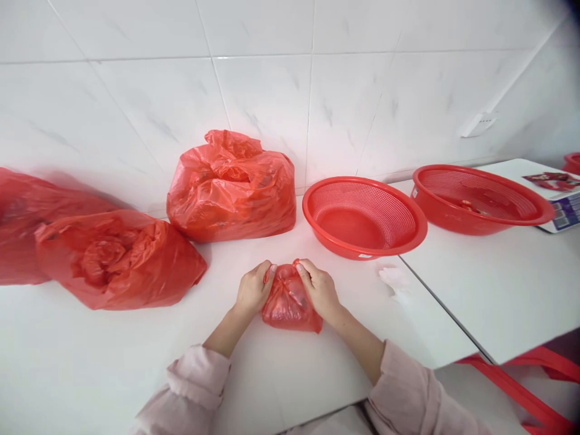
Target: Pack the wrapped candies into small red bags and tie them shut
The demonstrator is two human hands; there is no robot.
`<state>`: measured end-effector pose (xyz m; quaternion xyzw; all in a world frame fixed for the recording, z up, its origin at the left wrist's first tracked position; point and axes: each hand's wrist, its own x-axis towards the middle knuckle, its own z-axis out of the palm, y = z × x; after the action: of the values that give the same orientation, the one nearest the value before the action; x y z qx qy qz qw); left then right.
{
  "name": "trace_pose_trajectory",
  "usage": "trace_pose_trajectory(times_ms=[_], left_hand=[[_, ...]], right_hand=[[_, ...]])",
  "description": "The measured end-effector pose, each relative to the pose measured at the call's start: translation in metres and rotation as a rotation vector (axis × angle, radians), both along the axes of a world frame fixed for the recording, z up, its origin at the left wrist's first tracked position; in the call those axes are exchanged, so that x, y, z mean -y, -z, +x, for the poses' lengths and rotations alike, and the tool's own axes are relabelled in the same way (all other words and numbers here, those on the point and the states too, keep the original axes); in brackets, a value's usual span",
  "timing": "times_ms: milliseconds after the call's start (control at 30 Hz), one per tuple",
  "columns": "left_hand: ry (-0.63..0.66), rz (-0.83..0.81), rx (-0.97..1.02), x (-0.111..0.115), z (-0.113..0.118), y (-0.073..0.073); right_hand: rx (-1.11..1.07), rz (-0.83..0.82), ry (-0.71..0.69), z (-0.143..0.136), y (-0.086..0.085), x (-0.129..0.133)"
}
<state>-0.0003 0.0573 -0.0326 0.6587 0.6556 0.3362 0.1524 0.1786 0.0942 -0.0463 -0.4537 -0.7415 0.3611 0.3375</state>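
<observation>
Both hands pinch the top of a small red bag (290, 302) that sits on the white counter (113, 362) — the left hand (252, 291) clamped on its left edge, the right hand (319, 290) on its right, so the bag lies between them. Just beyond the right hand stands a red basket (365, 215); a second basket (480, 199) is farther right. Beyond the left hand sits a big red bag (232, 188), another (120, 258) well off to its left.
</observation>
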Motion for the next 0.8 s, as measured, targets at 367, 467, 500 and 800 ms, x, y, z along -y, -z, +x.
trace_pose_trajectory(times_ms=[367,467,500,800], left_hand=[[-0.044,-0.109,0.355,0.026,0.001,0.008],[-0.039,-0.133,0.442,0.036,-0.003,0.002],[-0.031,-0.146,0.468,0.04,-0.005,0.0],[-0.2,-0.058,0.496,0.049,-0.002,-0.003]], right_hand=[[-0.121,0.023,-0.089,0.026,0.009,-0.029],[-0.152,0.034,-0.134,0.03,0.007,-0.032],[-0.154,0.037,-0.149,0.032,0.007,-0.033],[-0.015,0.054,-0.128,0.026,-0.008,-0.03]])
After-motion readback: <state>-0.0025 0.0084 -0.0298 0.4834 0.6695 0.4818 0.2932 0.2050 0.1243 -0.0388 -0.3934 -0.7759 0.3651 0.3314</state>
